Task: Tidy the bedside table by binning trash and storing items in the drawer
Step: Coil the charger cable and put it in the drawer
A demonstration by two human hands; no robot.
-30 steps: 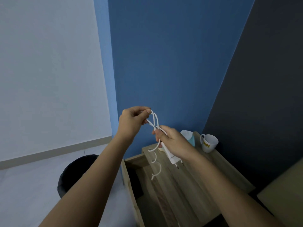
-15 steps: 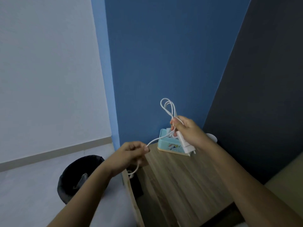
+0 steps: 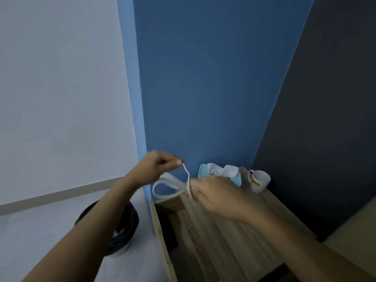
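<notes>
**Surfaces at the bedside**

The bedside table (image 3: 234,231) is pale wood grain with a matt finish, as is its open drawer (image 3: 160,226) at the left. The white cable (image 3: 168,186) looks like smooth plastic, blurred. Crinkled white paper rises from a smooth teal tissue box (image 3: 237,179). The far white mug (image 3: 259,181) looks glazed. The black bin (image 3: 124,231) wears a glossy plastic liner.

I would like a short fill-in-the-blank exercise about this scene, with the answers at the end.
1. Both hands hold a white ____.
2. The left hand pinches its end while the right hand grips the ____ part.
3. The mug stands to the ____ of the tissue box.
4. The bin stands on the ____.

Answers: cable; looped; right; floor
</notes>
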